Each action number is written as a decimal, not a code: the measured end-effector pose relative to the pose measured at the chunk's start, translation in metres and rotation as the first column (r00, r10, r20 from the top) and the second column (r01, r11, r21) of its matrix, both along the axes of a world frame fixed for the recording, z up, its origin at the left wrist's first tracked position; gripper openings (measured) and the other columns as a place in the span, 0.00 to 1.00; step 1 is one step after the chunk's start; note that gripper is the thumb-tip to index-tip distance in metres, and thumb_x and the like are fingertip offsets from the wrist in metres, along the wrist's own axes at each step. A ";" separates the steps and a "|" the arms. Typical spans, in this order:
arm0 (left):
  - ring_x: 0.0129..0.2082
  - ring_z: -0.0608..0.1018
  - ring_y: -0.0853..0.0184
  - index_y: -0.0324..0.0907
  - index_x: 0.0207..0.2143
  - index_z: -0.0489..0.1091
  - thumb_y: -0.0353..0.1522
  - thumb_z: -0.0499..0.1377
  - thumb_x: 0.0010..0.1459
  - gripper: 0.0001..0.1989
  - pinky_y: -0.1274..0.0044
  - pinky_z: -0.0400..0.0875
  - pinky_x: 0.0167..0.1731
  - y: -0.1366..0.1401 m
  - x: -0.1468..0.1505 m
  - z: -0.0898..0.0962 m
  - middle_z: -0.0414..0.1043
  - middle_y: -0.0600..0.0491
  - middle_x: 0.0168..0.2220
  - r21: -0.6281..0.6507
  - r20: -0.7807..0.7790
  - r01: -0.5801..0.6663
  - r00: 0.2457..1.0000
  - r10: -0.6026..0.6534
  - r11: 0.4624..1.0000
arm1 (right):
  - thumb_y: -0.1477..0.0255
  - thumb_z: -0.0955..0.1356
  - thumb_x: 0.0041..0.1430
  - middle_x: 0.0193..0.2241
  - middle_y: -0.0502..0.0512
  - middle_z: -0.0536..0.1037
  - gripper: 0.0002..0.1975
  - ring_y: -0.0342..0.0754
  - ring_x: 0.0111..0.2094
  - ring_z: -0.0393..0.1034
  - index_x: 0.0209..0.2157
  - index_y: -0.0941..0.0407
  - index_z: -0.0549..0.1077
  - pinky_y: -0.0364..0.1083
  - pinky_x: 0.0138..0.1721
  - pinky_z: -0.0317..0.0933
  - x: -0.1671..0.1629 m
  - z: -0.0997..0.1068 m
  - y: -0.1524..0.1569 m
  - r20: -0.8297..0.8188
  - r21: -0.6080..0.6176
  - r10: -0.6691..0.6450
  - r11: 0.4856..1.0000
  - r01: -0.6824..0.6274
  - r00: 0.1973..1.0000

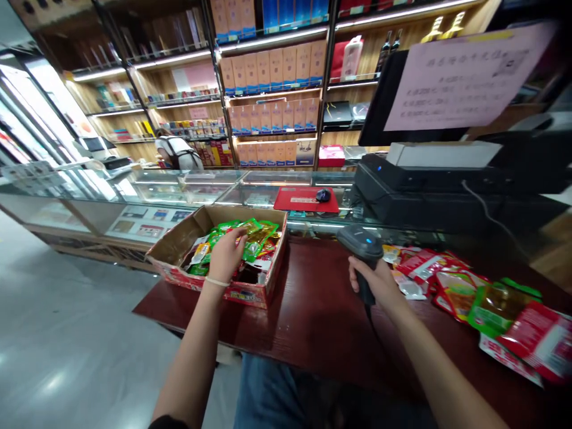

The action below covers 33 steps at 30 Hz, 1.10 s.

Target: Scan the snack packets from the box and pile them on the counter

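Observation:
My left hand (pixel 227 256) reaches into an open cardboard box (pixel 250 296) on the table's left part. Its fingers curl down among green, gold and red snack packets (pixel 259 238); the fingertips are mostly hidden, so I cannot make out what is between them. My right hand (pixel 374 281) is wrapped round the handle of a black barcode scanner (pixel 363 243), held above the tabletop with its head up and its cable hanging below. More red and green snack packets (pixel 460 286) lie in a loose pile right of the scanner.
Behind the dark red table (pixel 308 316) runs a glass display counter (pixel 179 185) with a red mouse pad (pixel 304 199) and mouse (pixel 322 195). A black monitor (pixel 384 95) bearing a pink paper sign (pixel 465 77) stands back right. Further off, a person (pixel 179 152) bends near the shelves.

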State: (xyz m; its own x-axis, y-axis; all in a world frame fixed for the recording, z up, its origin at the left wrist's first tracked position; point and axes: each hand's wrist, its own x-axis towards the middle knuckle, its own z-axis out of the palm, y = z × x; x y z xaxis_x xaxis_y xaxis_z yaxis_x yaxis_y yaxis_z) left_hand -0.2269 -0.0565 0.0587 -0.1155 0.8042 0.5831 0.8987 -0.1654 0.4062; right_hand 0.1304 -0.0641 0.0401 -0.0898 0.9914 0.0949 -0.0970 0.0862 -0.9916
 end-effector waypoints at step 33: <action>0.42 0.76 0.57 0.44 0.38 0.76 0.30 0.64 0.50 0.11 0.67 0.65 0.51 0.090 0.411 -0.095 0.77 0.46 0.39 -0.088 0.608 0.751 0.561 -0.562 0.655 | 0.55 0.73 0.49 0.16 0.43 0.68 0.19 0.43 0.12 0.61 0.34 0.49 0.64 0.42 0.12 0.56 0.216 -0.046 0.005 -0.024 -0.043 -0.606 0.795 0.604 0.795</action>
